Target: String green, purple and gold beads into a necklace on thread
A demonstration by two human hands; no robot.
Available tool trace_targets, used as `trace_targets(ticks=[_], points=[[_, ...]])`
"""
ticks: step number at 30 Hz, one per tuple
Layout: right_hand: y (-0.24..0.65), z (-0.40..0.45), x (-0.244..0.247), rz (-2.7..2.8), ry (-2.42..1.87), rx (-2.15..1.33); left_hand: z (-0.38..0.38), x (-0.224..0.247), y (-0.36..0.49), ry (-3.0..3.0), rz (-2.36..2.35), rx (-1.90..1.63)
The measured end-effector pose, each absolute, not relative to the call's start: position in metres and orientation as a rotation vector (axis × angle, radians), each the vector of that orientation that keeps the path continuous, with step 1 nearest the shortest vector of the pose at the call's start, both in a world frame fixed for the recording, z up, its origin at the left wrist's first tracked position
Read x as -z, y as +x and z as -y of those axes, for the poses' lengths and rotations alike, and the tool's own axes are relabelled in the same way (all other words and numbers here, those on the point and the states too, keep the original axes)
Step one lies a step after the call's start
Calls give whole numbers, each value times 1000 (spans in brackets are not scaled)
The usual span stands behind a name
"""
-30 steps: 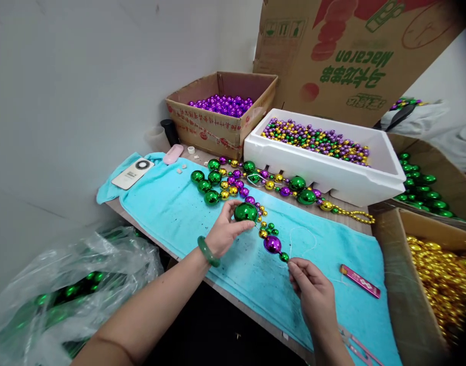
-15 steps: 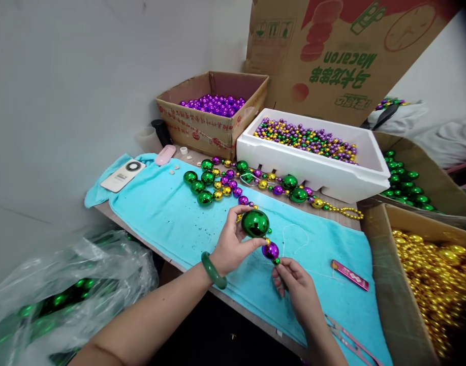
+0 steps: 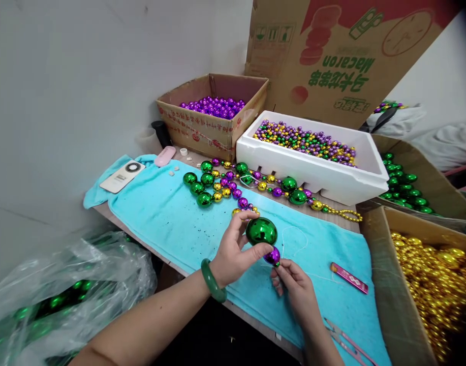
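My left hand (image 3: 233,251), a green bangle (image 3: 213,280) on its wrist, curls around a large shiny green bead (image 3: 261,231). Its thumb presses by a purple bead (image 3: 272,255) just below. Closed in a pinch, my right hand (image 3: 293,282) grips a tiny green bead (image 3: 277,264) at the purple one's lower end. Thin clear string (image 3: 316,277) trails right from that hand over the turquoise towel (image 3: 160,218). Behind the left fingers lies a strand of purple, gold and green beads (image 3: 236,193); its link to the held beads is partly hidden.
Behind stand a carton (image 3: 196,124) of purple beads and a white foam box (image 3: 309,175) of mixed beads. At right is a carton (image 3: 404,290) of gold beads. A pink packet (image 3: 349,278) and thread snips (image 3: 349,343) lie on the towel; a phone (image 3: 122,177) lies far left.
The large green bead has shifted slightly right and down, closer to the purple bead. My left thumb now reaches further over the purple bead; the right hand barely moves.
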State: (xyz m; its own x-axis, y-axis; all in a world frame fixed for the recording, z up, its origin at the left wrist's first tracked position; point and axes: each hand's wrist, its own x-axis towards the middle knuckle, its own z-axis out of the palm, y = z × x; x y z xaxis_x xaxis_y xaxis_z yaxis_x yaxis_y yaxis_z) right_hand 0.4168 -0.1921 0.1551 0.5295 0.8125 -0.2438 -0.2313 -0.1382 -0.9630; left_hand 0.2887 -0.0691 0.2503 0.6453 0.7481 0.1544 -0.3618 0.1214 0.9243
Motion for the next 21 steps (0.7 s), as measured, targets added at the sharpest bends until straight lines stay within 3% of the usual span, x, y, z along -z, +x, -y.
trace_targets(ticks=[7, 13, 21], points=[[414, 192, -162, 485, -1355, -1016, 68, -250, 289, 1198, -488, -793], [426, 203, -179, 471, -1372, -941, 49, -244, 287, 1481, -669, -967], [457, 222, -195, 802, -1903, -817, 47, -230, 284, 1138, -743, -721]])
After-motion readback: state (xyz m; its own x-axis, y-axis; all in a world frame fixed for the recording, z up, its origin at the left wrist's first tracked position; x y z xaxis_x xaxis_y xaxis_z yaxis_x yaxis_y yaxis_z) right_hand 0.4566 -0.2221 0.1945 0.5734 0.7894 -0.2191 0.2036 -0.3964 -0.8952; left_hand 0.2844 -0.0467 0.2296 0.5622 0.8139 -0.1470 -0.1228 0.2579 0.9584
